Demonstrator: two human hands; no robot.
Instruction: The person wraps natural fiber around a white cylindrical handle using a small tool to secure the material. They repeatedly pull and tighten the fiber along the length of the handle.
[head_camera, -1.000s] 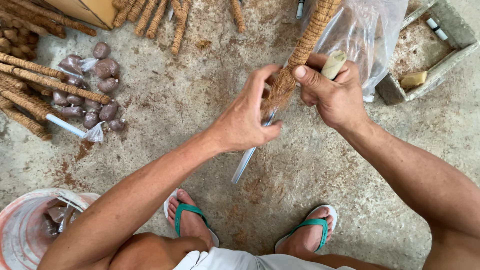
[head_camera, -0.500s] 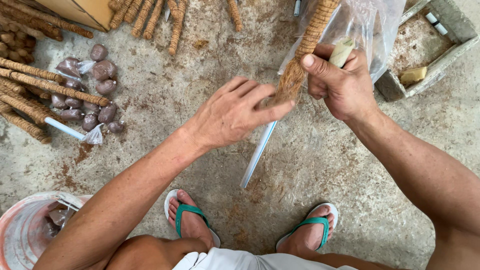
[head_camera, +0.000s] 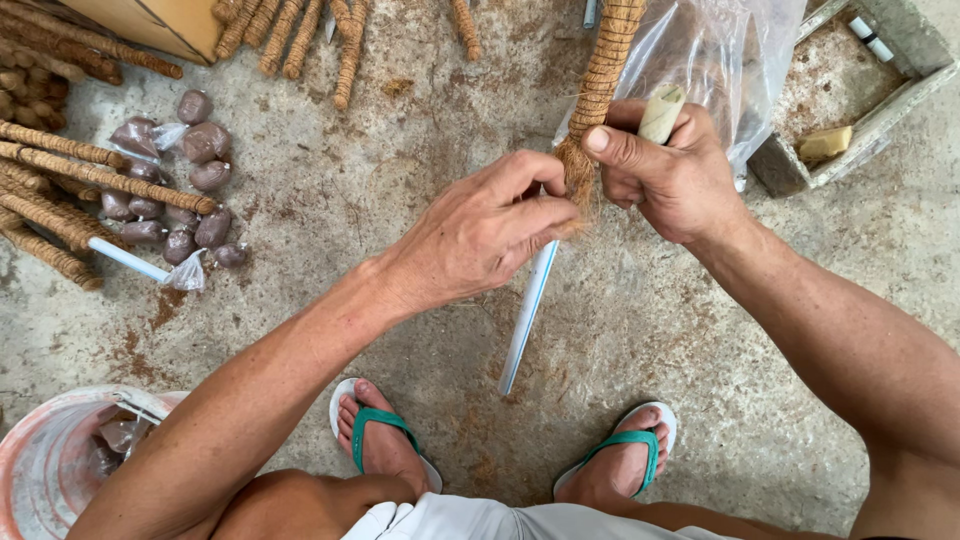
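Note:
A pole wrapped in brown coir rope (head_camera: 606, 70) slants up out of view, with a bare white pipe end (head_camera: 527, 310) sticking out below it. My right hand (head_camera: 672, 175) grips the pole where the wrapping ends, thumb pressed on the fibre, and it also holds a pale cylindrical piece (head_camera: 661, 112). My left hand (head_camera: 485, 230) pinches the frayed fibre at the wrap's lower end, fingertips closed on it beside the right thumb. The pipe under both hands is hidden.
Finished coir poles (head_camera: 70, 170) and several small brown-filled plastic bags (head_camera: 190, 150) lie at left. More poles (head_camera: 300, 35) rest at the top. A clear plastic bag (head_camera: 720, 50), a concrete tray (head_camera: 880, 110) and a bucket (head_camera: 50, 460) stand around. My sandalled feet (head_camera: 385, 440) are below.
My left hand, open with fingers spread half a second ago, has come back and closed on the fibre end. The right hand has kept its grip, with the pole shifted slightly.

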